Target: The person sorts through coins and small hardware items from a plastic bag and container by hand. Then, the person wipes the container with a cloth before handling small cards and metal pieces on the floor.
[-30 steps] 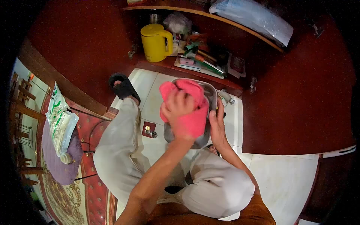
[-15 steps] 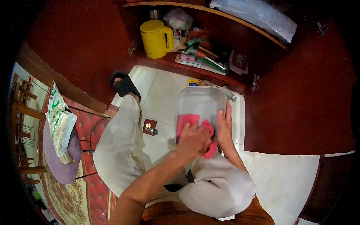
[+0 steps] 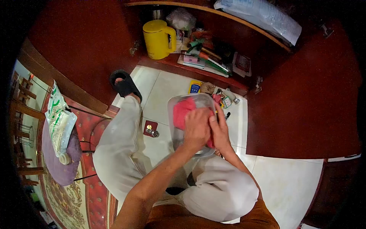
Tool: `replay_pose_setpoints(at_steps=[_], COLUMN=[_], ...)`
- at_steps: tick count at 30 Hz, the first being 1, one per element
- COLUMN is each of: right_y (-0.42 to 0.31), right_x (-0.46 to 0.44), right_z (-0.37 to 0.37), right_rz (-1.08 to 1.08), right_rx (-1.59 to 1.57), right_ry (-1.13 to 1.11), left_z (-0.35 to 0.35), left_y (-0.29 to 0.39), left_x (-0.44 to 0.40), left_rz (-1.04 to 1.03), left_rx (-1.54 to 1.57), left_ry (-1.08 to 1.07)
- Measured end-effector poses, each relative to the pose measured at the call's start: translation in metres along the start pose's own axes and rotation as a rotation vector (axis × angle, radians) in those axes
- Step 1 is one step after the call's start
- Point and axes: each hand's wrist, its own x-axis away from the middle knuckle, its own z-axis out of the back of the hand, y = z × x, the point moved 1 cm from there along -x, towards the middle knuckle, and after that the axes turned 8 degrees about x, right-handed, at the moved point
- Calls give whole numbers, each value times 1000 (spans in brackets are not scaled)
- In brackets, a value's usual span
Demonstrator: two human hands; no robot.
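Note:
A clear plastic container [image 3: 173, 133] is held above the floor between my knees. Inside it lies a bunched pink cloth [image 3: 183, 111], which also shows near the right wall. Closed over the cloth, my left hand [image 3: 197, 129] presses into the container; its fingertips are partly hidden. My right hand [image 3: 221, 131] grips the container's right side, thumb up beside my left hand, with pink cloth showing next to its fingers.
A yellow jug [image 3: 156, 40] and stacked items stand in the open cabinet ahead. Small items, including a yellow packet [image 3: 195, 86], lie beyond the container. A small metal object [image 3: 152, 132] is left on the floor; a white bag [image 3: 61, 122] rests on a purple cushion [image 3: 57, 168].
The container has tilted and shifted, moving slightly left since half a second ago. My left hand has moved up and right with the cloth, close against my right hand.

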Motion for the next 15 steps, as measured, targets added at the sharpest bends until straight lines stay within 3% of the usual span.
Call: replay_pose_setpoints(at_steps=[3,6,9,12,14,15], right_y=[6,13,19,38,40,50], right_x=[-6,-2,-2,-7,-13,-15], right_z=[7,5,8,11,18,24], right_rz=[-43,-64,-143,-195,-174,-188], right_rx=[-115,-75,-105,-111,56,-50], right_ry=[100,102,124,186,254,283], left_z=[1,10,22,72,90,99], left_y=[10,19,17,44,33,29], left_x=[39,41,38,-9,-2,3], left_rz=[-9,130,176,616,544,507], left_rx=[-85,-103,-72,131,199,233], left_ry=[-510,-684,-545,-818,-740,-702])
